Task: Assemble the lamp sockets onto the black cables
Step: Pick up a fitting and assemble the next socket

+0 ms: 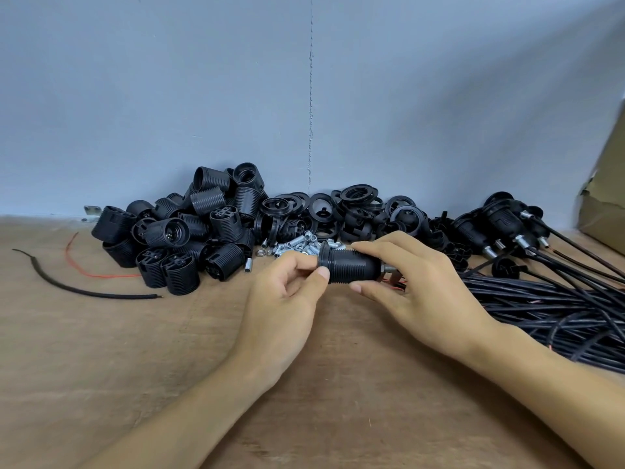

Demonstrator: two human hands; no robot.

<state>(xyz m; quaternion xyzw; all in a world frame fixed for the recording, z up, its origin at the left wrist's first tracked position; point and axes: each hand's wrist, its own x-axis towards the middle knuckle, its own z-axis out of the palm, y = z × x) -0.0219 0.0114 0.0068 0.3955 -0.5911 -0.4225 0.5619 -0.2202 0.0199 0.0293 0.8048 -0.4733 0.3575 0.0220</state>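
Both hands are holding one lamp socket (351,267) sideways just above the counter (135,350), mid-frame. Left hand (287,292) is pinching its flanged end; right hand (416,292) is gripping the opposite end. Loose socket shells (189,231) are lying heaped at 10 o'clock, black cables (558,309) at 3 o'clock.

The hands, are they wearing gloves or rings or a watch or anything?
No. The left hand and the right hand are bare: no gloves, no rings, no watch or bracelet. No sleeves show either; both arms are uncovered down to the picture's edge. The nails look short and unpainted.
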